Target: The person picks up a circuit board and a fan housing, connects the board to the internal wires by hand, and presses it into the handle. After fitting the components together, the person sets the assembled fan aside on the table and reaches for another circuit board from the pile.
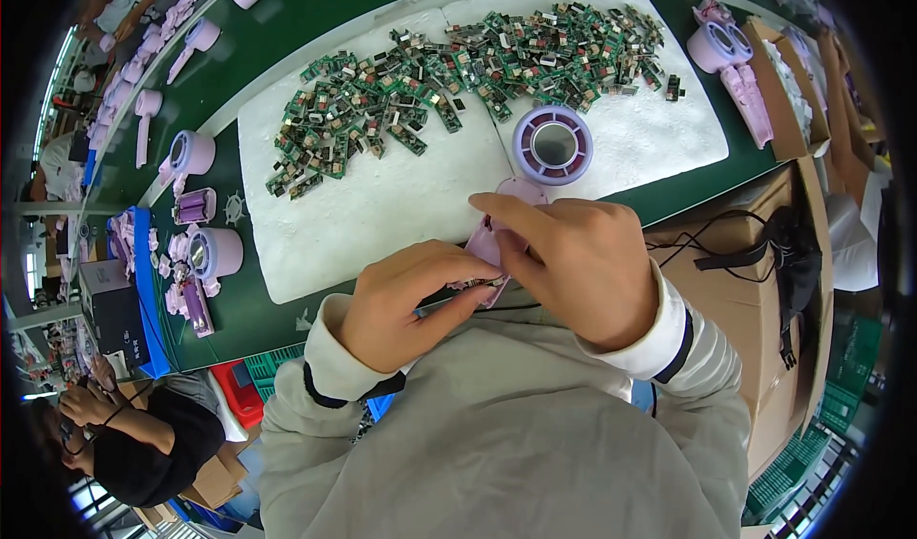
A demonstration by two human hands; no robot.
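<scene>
1. The left hand (406,300) is closed near the lower end of the handle, thumb and forefinger pinching one small board (478,283); whether the board sits inside the handle I cannot tell
2. The right hand (583,262) grasps the upper part of the pink handle (485,243), its forefinger stretched across it
3. The handle, one piece, lies tilted between both hands, in front of the person's body at the near edge of the white sheet; its far end is by one lilac head (553,150), and I cannot tell if they are joined
4. By the left sleeve: one red bin (237,393), contents unclear, and beside it one green crate (272,362), partly hidden
5. To the right: one large carton (735,319), with a black strap (788,252) and thin cables over it
6. The white sheet (382,204) shows one seam and bears a wide pile of boards (382,99), too many to count; one loose board (674,88) lies apart at right
7. Left on the green table (244,324): two lilac heads (215,252) among pink parts, and one spoked wheel (234,206)
8. Past them, one blue bin (148,291), pink pieces showing by its wall
9. Upper right: two more lilac heads side by side, next to a smaller carton (788,99) holding pale pieces
</scene>
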